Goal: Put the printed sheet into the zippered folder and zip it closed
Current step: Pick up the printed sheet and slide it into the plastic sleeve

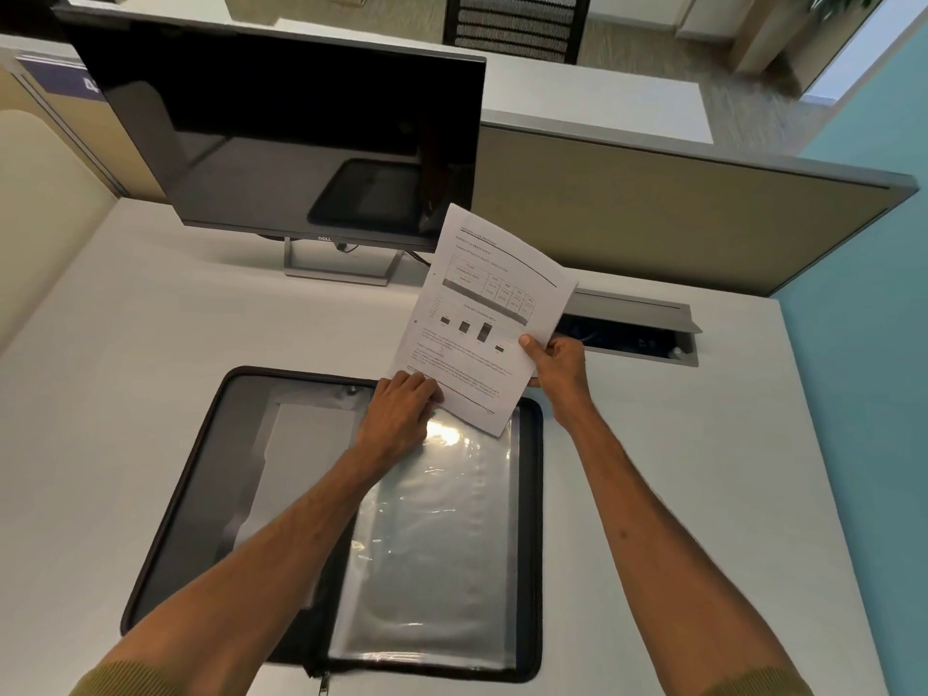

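A black zippered folder lies open flat on the white desk, with grey pockets on its left half and a glossy clear plastic sleeve on its right half. The printed sheet, white with a table and small bar chart, is held tilted above the folder's far right corner. My right hand pinches the sheet's right edge. My left hand rests at the top of the clear sleeve, fingers touching the sheet's lower left corner. The zipper pull hangs at the folder's near edge.
A dark monitor on a metal stand stands at the desk's back left. An open cable hatch sits in the desk right of the sheet. A tan partition borders the back; a blue wall runs on the right.
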The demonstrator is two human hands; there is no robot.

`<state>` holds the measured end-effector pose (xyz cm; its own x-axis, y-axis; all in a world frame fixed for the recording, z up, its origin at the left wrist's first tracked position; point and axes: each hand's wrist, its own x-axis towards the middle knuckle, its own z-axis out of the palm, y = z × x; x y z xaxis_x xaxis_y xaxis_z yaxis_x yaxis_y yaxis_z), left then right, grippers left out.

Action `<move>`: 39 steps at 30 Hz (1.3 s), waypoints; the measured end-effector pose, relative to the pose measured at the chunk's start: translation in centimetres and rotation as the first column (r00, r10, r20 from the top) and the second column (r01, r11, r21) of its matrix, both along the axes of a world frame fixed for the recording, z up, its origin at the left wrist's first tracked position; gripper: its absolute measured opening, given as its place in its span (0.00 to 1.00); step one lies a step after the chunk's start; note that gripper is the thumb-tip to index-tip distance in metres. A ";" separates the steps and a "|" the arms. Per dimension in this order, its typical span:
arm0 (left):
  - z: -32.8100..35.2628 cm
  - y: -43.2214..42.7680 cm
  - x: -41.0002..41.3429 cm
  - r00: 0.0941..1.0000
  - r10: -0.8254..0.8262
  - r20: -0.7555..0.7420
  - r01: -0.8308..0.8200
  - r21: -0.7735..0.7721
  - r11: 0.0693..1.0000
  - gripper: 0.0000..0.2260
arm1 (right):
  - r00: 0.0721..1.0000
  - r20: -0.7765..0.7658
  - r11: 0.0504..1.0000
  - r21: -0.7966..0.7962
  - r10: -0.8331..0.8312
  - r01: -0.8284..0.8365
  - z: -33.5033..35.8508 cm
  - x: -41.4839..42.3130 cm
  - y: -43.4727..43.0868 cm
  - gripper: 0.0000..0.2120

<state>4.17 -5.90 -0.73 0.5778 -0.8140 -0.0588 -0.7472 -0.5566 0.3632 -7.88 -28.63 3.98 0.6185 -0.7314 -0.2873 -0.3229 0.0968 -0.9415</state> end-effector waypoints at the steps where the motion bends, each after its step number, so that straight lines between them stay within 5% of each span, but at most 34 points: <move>1: 0.0 0.1 0.2 1.000 -0.004 0.010 0.004 0.014 1.000 0.08 | 1.000 -0.007 1.000 -0.001 0.008 -0.008 0.0 0.2 0.0 0.09; 39: -0.2 2.7 4.0 0.997 0.000 0.081 -0.008 0.098 0.995 0.10 | 0.985 -0.112 0.992 0.032 0.127 -0.125 -0.1 2.2 -2.3 0.16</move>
<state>8.22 -3.22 -0.90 0.5870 -0.8044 -0.0914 -0.7698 -0.5896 0.2447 -5.67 -30.89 3.88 0.6675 -0.6415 -0.3780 -0.4388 0.0712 -0.8958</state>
